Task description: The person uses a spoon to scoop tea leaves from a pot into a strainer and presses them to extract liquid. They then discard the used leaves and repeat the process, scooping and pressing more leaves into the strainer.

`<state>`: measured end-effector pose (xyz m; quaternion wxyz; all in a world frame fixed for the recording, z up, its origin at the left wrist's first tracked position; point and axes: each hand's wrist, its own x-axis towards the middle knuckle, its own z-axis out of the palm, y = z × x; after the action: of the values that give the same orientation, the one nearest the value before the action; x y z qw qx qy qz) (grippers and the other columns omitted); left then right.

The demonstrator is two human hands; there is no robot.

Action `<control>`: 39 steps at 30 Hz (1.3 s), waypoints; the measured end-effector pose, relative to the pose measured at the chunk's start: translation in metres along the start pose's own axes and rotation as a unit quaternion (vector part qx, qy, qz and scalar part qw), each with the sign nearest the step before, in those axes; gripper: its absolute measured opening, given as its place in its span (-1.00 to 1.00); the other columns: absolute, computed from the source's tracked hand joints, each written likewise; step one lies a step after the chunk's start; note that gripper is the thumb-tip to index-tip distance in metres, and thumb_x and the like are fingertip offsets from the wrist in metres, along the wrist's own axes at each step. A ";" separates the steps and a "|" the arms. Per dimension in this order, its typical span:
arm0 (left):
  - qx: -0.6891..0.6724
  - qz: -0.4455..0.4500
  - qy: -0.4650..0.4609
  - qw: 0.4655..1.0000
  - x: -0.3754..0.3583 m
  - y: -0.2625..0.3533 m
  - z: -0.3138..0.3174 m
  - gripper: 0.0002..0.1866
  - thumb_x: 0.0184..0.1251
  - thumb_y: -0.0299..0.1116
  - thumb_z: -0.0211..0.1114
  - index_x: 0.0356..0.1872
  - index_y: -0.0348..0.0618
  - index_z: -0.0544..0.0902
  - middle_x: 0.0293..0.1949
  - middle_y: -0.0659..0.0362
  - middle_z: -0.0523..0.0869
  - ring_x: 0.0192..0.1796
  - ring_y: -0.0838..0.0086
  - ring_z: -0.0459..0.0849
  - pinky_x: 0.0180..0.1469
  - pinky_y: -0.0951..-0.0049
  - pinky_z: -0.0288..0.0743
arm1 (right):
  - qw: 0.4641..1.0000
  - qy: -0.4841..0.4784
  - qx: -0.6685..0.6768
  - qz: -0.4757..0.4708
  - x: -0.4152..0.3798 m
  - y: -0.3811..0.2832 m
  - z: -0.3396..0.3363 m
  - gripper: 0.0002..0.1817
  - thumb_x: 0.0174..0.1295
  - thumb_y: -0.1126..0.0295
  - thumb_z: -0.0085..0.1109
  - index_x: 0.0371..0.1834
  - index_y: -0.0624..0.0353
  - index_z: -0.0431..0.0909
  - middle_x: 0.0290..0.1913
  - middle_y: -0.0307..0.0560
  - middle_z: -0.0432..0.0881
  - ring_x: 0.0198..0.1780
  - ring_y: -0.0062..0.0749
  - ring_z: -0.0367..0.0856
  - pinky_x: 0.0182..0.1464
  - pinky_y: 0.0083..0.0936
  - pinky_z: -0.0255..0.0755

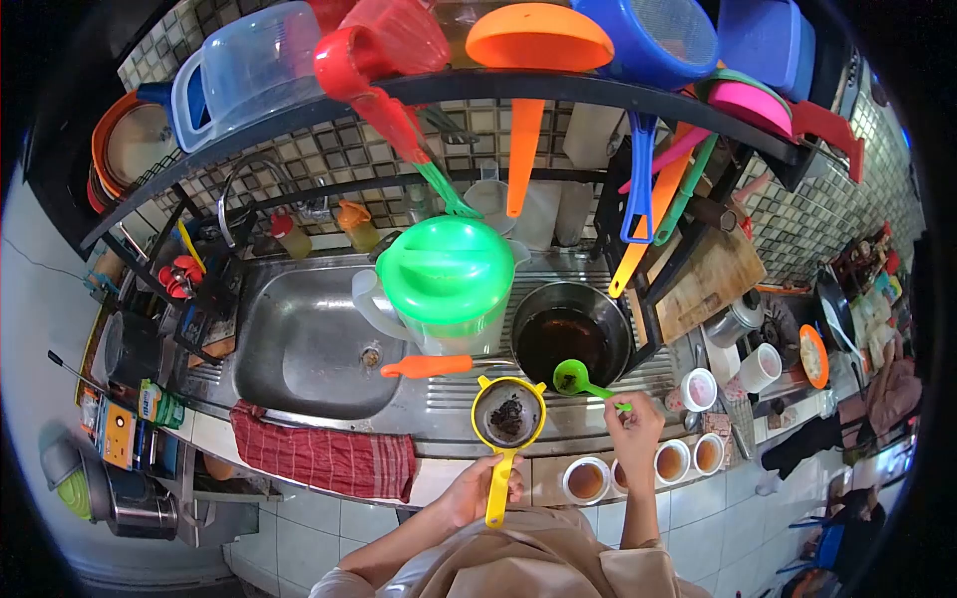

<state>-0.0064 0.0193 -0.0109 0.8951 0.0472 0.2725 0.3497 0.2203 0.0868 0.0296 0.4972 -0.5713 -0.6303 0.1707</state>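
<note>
My left hand is closed around the handle of a yellow strainer, which has dark wet leaves in its mesh. In my right hand is the handle of a green ladle. The ladle's bowl, with something dark in it, is over the near rim of a dark pot that holds brown liquid. Below my right hand stand several cups of brown liquid, among them a white cup; my forearm partly covers one. A clear pitcher with a green lid stands left of the pot.
A steel sink lies left of the pitcher, with a red checked cloth along its front edge. An orange-handled utensil lies on the drainboard. Overhead, a black rack holds hanging ladles and plastic containers. A cutting board leans at right.
</note>
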 end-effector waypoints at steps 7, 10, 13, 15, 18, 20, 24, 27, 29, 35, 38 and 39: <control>-0.015 -0.023 -0.002 1.000 0.000 0.002 0.002 -0.60 0.20 -0.10 0.07 -0.05 -0.15 0.42 -0.46 0.21 0.42 -0.29 0.35 0.44 -0.13 0.40 0.28 | 0.999 -0.014 0.014 0.026 -0.002 0.005 0.002 -0.87 -0.07 0.63 0.09 -0.43 0.21 0.51 -0.48 -0.13 0.54 -0.60 -0.55 0.43 -0.58 -0.66 0.28; -0.019 -0.018 -0.011 1.000 0.002 0.001 0.003 -0.62 0.21 -0.10 0.05 -0.06 -0.13 0.41 -0.47 0.21 0.40 -0.30 0.37 0.41 -0.14 0.40 0.27 | 0.998 -0.012 0.044 0.042 0.002 0.002 0.004 -0.82 -0.05 0.62 0.06 -0.34 0.20 0.52 -0.49 -0.12 0.52 -0.62 -0.52 0.39 -0.58 -0.61 0.24; -0.017 -0.022 -0.026 0.999 0.002 -0.001 0.004 -0.66 0.22 -0.09 0.03 -0.13 -0.11 0.41 -0.48 0.21 0.38 -0.32 0.38 0.38 -0.15 0.40 0.27 | 0.998 -0.058 0.014 0.027 0.002 0.001 0.002 -0.80 0.04 0.57 0.03 -0.25 0.17 0.52 -0.48 -0.09 0.48 -0.62 -0.44 0.36 -0.56 -0.54 0.21; -0.042 -0.033 -0.064 0.996 0.005 -0.001 0.006 -0.70 0.23 -0.09 0.02 -0.20 -0.08 0.39 -0.49 0.21 0.36 -0.33 0.39 0.38 -0.17 0.42 0.26 | 0.994 -0.099 -0.018 0.043 0.002 -0.002 -0.001 -0.81 0.11 0.50 0.00 -0.20 0.14 0.52 -0.46 -0.06 0.45 -0.60 -0.34 0.35 -0.52 -0.48 0.21; -0.041 -0.038 -0.054 0.997 0.007 0.002 0.017 -0.73 0.23 -0.08 0.02 -0.28 -0.06 0.38 -0.51 0.24 0.32 -0.36 0.43 0.35 -0.20 0.45 0.25 | 0.995 -0.092 -0.021 0.035 -0.002 -0.004 -0.006 -0.82 0.16 0.47 -0.03 -0.20 0.14 0.52 -0.43 -0.04 0.44 -0.55 -0.27 0.39 -0.47 -0.45 0.24; -0.063 -0.047 -0.064 0.995 0.011 0.003 0.019 -0.75 0.23 -0.09 0.02 -0.33 -0.05 0.37 -0.54 0.26 0.30 -0.40 0.45 0.33 -0.23 0.46 0.24 | 0.995 -0.095 -0.017 0.037 -0.004 -0.008 -0.011 -0.81 0.16 0.47 -0.03 -0.18 0.13 0.52 -0.42 -0.04 0.46 -0.53 -0.24 0.42 -0.45 -0.44 0.26; -0.087 -0.050 -0.078 0.992 0.016 -0.002 0.015 -0.78 0.24 -0.14 0.01 -0.46 -0.02 0.36 -0.60 0.31 0.23 -0.50 0.54 0.26 -0.32 0.52 0.20 | 0.994 -0.094 -0.040 0.047 -0.004 0.000 -0.011 -0.80 0.14 0.47 -0.01 -0.18 0.11 0.52 -0.39 -0.03 0.47 -0.48 -0.15 0.46 -0.42 -0.37 0.29; -0.106 -0.052 -0.084 0.990 0.015 -0.005 0.014 -0.80 0.25 -0.18 0.01 -0.49 -0.01 0.36 -0.62 0.33 0.23 -0.54 0.58 0.22 -0.37 0.56 0.16 | 0.988 -0.112 -0.100 -0.020 0.004 0.004 -0.012 -0.79 0.14 0.46 -0.01 -0.16 0.09 0.52 -0.36 -0.02 0.48 -0.44 -0.07 0.47 -0.42 -0.30 0.31; -0.117 -0.056 -0.086 0.988 0.013 -0.003 0.013 -0.80 0.25 -0.18 0.01 -0.50 -0.01 0.36 -0.62 0.33 0.23 -0.55 0.60 0.21 -0.38 0.57 0.15 | 0.985 -0.129 -0.115 -0.023 0.013 -0.001 -0.015 -0.78 0.14 0.45 -0.01 -0.14 0.06 0.51 -0.34 -0.03 0.48 -0.41 -0.04 0.49 -0.42 -0.26 0.33; -0.125 -0.071 -0.093 0.985 0.018 -0.005 0.003 -0.79 0.26 -0.19 -0.01 -0.52 -0.01 0.35 -0.63 0.35 0.22 -0.57 0.62 0.19 -0.41 0.59 0.13 | 0.967 -0.154 -0.179 -0.098 0.033 -0.005 -0.012 -0.76 0.16 0.44 -0.03 -0.10 0.06 0.46 -0.28 -0.06 0.48 -0.46 -0.04 0.51 -0.47 -0.24 0.40; -0.120 -0.073 -0.103 0.985 0.018 -0.004 0.002 -0.79 0.26 -0.19 -0.02 -0.53 0.00 0.34 -0.65 0.35 0.21 -0.58 0.62 0.19 -0.41 0.60 0.14 | 0.950 -0.185 -0.228 -0.107 0.042 -0.007 -0.008 -0.77 0.16 0.41 -0.04 -0.10 0.07 0.45 -0.30 -0.05 0.47 -0.46 -0.04 0.52 -0.45 -0.22 0.42; -0.120 -0.076 -0.105 0.984 0.018 -0.003 0.002 -0.79 0.27 -0.20 -0.02 -0.53 0.00 0.34 -0.66 0.35 0.21 -0.59 0.62 0.19 -0.42 0.60 0.14 | 0.950 -0.185 -0.228 -0.110 0.045 -0.007 -0.008 -0.77 0.16 0.41 -0.04 -0.10 0.07 0.45 -0.30 -0.05 0.47 -0.46 -0.04 0.52 -0.45 -0.22 0.42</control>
<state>0.0070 0.0289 -0.0182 0.9419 -0.0455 0.1362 0.3036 0.2297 0.1224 0.0580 0.2440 -0.5546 -0.7925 0.0695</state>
